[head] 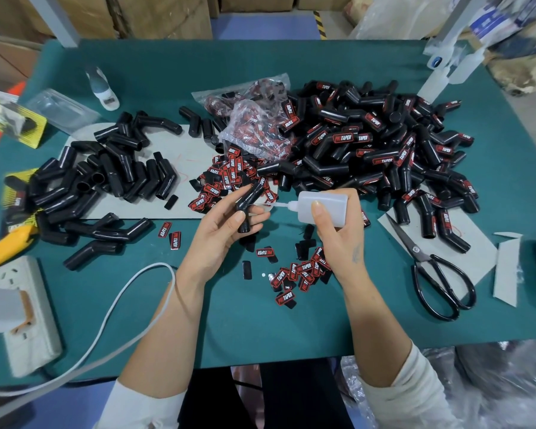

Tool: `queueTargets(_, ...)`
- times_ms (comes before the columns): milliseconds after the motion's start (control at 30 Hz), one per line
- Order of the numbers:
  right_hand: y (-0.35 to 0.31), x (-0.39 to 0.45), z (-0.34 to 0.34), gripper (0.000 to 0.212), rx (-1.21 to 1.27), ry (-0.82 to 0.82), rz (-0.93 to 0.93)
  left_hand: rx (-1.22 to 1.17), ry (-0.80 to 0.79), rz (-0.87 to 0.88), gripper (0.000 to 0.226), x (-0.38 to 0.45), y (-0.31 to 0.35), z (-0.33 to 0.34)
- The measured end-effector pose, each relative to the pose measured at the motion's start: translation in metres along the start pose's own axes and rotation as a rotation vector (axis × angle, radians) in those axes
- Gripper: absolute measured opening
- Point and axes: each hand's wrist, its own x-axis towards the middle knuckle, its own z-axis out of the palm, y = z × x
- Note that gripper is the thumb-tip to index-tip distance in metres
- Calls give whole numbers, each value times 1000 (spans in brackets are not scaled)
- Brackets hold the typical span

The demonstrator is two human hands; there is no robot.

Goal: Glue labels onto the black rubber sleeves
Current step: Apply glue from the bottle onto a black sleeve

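Progress roughly past half, judging by piles: labelled sleeves (381,140) heaped right, larger; bare sleeves (106,178) heaped left, fewer. Left hand (226,230) grips one bare sleeve (248,205) above desk (260,323) centre. Right hand (338,230) holds glue bottle (319,207), nozzle aimed at sleeve, near it; contact unclear. Loose labels (304,270) scattered beneath hands. Near desk edge open; scissors (430,267) right, power strip (22,314) and cable left crowd sides.

Glue bottle (322,207) nozzle tip hidden
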Motion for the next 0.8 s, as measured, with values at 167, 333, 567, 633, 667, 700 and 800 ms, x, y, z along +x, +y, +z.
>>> queueTargets(167, 0, 0, 0, 13, 4, 15, 6, -10, -6, -5, 46, 1, -3, -2)
queueTargets(333, -1, 0, -1, 13, 43, 33, 46, -31, -10, -15, 46, 1, -3, -3)
queueTargets(567, -3, 0, -1, 12, 35, 31, 36, -45, -18, -13, 46, 1, -3, -3)
queueTargets(633, -3, 0, -2, 12, 43, 33, 46, -46, -21, -11, 46, 1, -3, -3)
queueTargets(667, -3, 0, -1, 12, 39, 29, 45, -46, -24, -9, 46, 1, -3, -3)
queueTargets(700, -3, 0, -1, 12, 30, 22, 39, -45, -26, -7, 46, 1, -3, -2)
queueTargets(800, -3, 0, -1, 13, 21, 26, 24, -44, -27, -7, 47, 1, -3, -3)
